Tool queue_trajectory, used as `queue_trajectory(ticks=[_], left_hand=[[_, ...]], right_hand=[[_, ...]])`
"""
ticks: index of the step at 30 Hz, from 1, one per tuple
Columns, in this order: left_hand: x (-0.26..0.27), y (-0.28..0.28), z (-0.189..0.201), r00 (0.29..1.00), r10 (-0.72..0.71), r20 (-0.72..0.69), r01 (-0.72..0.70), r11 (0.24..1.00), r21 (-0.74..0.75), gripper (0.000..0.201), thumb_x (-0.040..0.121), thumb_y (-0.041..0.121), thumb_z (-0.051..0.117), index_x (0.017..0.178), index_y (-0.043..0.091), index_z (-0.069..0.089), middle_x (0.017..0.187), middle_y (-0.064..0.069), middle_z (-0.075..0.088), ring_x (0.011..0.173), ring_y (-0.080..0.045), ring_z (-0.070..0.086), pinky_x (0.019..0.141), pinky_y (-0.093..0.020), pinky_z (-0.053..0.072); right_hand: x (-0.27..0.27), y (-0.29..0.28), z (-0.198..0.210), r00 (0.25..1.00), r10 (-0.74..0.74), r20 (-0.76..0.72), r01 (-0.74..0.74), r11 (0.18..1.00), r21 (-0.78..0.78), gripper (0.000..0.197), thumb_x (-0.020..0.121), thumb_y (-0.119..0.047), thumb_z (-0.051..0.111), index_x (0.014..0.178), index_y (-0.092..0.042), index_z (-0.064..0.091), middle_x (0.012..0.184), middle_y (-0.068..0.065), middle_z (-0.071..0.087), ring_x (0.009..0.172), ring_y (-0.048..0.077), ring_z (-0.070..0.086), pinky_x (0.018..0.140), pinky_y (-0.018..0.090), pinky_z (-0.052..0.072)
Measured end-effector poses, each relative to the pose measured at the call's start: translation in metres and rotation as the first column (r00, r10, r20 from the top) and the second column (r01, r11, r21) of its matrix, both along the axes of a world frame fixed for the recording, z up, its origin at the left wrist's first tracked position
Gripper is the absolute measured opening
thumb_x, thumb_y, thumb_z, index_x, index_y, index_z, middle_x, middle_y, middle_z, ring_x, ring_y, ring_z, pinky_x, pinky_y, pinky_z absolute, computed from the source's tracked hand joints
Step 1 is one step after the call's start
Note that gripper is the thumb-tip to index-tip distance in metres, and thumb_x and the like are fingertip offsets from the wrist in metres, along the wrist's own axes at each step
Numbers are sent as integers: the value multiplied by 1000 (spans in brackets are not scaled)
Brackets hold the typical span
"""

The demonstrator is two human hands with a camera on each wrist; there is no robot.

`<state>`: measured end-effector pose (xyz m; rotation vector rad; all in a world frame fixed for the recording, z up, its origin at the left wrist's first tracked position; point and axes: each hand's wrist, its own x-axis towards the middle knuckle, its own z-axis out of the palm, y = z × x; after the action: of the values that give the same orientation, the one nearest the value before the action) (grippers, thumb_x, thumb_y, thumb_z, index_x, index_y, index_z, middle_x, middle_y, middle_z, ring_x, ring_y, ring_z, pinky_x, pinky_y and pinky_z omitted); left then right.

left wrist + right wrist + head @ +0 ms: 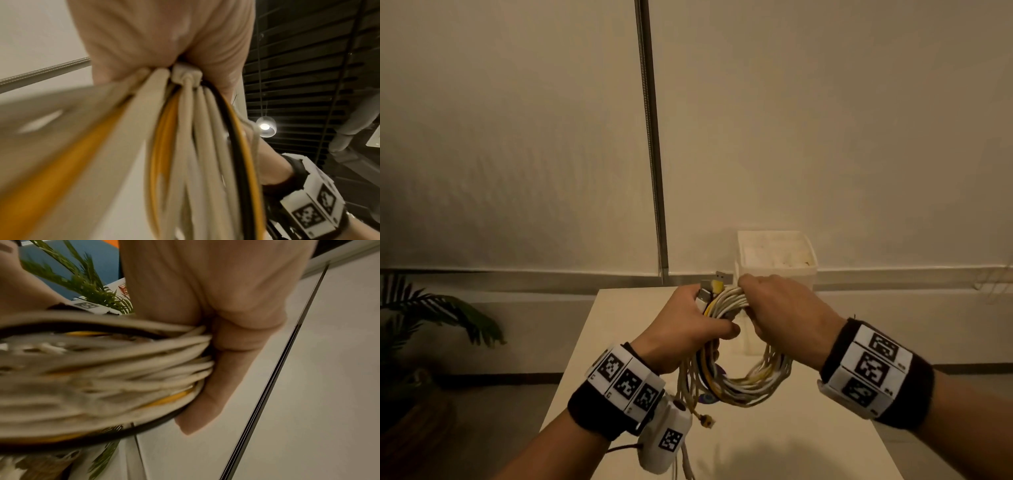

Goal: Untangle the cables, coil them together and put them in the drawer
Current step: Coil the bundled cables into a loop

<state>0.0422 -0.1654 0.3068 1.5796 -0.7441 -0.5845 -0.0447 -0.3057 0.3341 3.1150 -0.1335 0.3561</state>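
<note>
Coil: the cables (736, 377), white, yellow and one black, form a single ring held upright in the air above the table (808, 445), so the loops hang by their own weight and stay aligned.
Left hand: the left hand (688, 329) is wrapped round the left side of the ring, fingers curled over the strands and the thumb lying across them; this grip also traps the USB plugs (714, 286) that stick up past the knuckles, likely to keep the free ends from unwinding.
Right hand: the right hand (784, 315) is clenched over the top right of the ring, all strands bunched in the fist; a second grip keeps the ring from collapsing.
Loose end: a tail with a yellow connector (707, 422) dangles below the left wrist, not yet tucked in.
Drawer: the white drawer unit (777, 257) stands at the table's far edge, behind the hands; whether a drawer is open is hard to tell from here.
Stage: judged as coiling nearly finished, stowing not begun.
</note>
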Motion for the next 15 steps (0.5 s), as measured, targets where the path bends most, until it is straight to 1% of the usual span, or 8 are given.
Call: queue_trajectory(ticks=[2,3,4,6,8,11,13,15], left_hand=[[-4,0,-2,1000,-11,-7,11,999,32,29,75,-3,73,98,-5,55,59,-9,53,47,-25,54,53,-38,54],[-5,-1,-2,1000,-18,0,18,999,46,28,76,-3,73,99,-4,56,59,-9,53,46,-24,55,52,-35,53],[-6,-2,-2,999,-28,16,27,998,56,26,77,-4,72,97,-3,56,59,-9,53,46,-23,55,51,-34,52],[-7,-7,0,997,-45,63,40,996,79,20,76,-5,70,91,1,58,58,-8,53,45,-22,54,50,-32,50],[-7,-12,2,993,-55,106,43,993,112,23,73,-7,69,90,3,58,59,-8,55,45,-21,53,50,-34,48],[-6,-12,5,982,-108,153,83,983,161,29,72,-10,68,93,7,59,54,-1,58,43,-17,53,50,-35,47],[-6,-10,9,973,-165,158,136,974,180,36,75,-9,69,99,13,54,61,0,60,45,-15,55,48,-30,47],[-3,-10,11,953,-193,235,150,970,189,35,79,-8,69,99,15,51,74,1,58,54,-5,57,54,-20,48]], right_hand=[[0,-8,-2,998,43,-38,-42,999,35,11,94,-19,49,105,-18,48,98,5,63,83,25,59,73,38,50],[0,-11,1,996,77,-51,-73,995,74,19,93,-21,51,112,-19,49,103,4,63,91,25,59,77,38,51],[-1,-13,5,991,117,-67,-107,986,126,33,91,-22,54,123,-21,46,110,2,61,99,23,58,82,37,50],[-4,-11,14,977,187,-105,-163,966,203,71,84,-21,64,143,-25,24,127,0,49,110,20,52,89,35,50],[-6,0,17,967,226,-121,-219,973,71,93,76,-16,72,146,-29,11,133,-1,39,111,20,49,82,35,54],[-6,10,16,955,267,-132,-280,955,-94,99,74,-5,73,145,-27,9,137,3,34,109,23,49,73,33,53],[-7,10,17,954,281,-102,-293,946,-136,109,74,-4,73,147,-33,-3,144,7,27,112,25,46,77,35,54],[-7,9,14,947,317,-52,-321,926,-197,109,74,-7,75,149,-30,-2,147,11,24,115,27,44,84,38,54]])
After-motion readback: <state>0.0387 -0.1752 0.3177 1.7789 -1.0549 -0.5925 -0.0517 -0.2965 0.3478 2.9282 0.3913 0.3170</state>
